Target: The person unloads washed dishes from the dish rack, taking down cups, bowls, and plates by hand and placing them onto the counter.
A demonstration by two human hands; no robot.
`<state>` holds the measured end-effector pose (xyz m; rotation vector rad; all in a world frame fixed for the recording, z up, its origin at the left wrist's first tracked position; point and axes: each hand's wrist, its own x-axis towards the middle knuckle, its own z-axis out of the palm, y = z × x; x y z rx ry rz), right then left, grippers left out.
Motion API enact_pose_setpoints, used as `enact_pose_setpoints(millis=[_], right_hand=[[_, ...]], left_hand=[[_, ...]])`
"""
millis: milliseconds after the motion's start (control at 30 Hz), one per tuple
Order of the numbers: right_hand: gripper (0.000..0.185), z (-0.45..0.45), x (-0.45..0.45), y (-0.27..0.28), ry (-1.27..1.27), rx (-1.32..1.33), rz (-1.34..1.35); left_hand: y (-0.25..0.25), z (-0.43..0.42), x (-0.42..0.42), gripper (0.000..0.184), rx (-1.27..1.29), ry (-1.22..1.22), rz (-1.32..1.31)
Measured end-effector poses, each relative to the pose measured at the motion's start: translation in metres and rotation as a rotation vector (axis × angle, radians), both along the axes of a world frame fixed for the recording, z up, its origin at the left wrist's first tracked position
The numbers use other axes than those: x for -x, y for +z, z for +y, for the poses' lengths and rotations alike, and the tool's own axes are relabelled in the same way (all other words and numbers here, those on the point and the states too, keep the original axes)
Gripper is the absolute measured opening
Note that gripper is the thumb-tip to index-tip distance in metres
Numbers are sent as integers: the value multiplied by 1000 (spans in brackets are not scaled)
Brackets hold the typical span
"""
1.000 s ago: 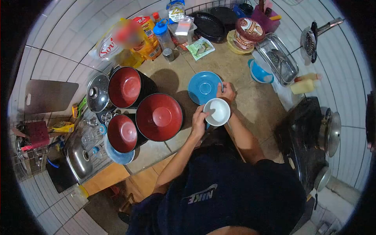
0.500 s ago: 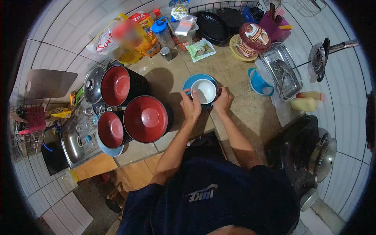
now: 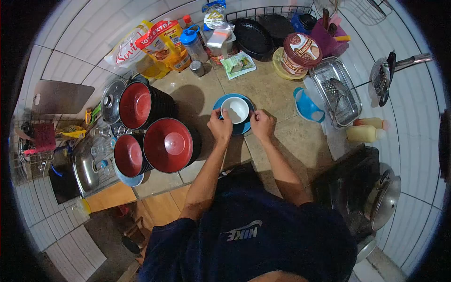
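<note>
**Small round white bowl [image 3: 235, 110] flanked by bare left hand [image 3: 220, 125] and bare right hand [image 3: 262, 124] over round blue plate [image 3: 242, 128]**

In the head view, the bowl was seen with its opening facing up, placed within the plate, so that only a blue rim was left showing around it. Both were set on the beige tiled counter [image 3: 287, 96], in front of the dark blue shirt [image 3: 249, 211].

The left forearm [image 3: 206, 171] was slanted upward and inward from a bent elbow, with the back of the left hand turned up. Its thumb was laid against the near left edge of the bowl, and its fingers were curled at the plate's left side. Contact with the bowl was shown, but whether bowl or plate was gripped could not be told.

The right forearm [image 3: 284, 164] was angled inward in a near mirror of the left. The right hand was held with bent fingers, thumb and forefinger drawn close together at the plate's right rim, just beside the bowl; whether the rim was pinched could not be told.

Well to the left of the hands, round black-walled bowls with red interiors [image 3: 167, 144] were grouped. Beyond the plate a flat green-and-white packet [image 3: 238, 65] was laid, and a light-blue cup [image 3: 307, 104] was placed to the right.
</note>
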<state>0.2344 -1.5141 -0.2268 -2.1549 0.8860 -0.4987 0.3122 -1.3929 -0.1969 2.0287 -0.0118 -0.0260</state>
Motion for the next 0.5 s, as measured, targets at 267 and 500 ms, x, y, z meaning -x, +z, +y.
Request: enact_pose_setpoints(millis=[267, 500], right_hand=[[17, -3, 1, 2, 29, -52, -13], [17, -4, 1, -12, 53, 191, -154]], left_hand=[[-2, 2, -4, 28, -111, -2, -78], [-9, 9, -7, 30, -199, -40, -40]])
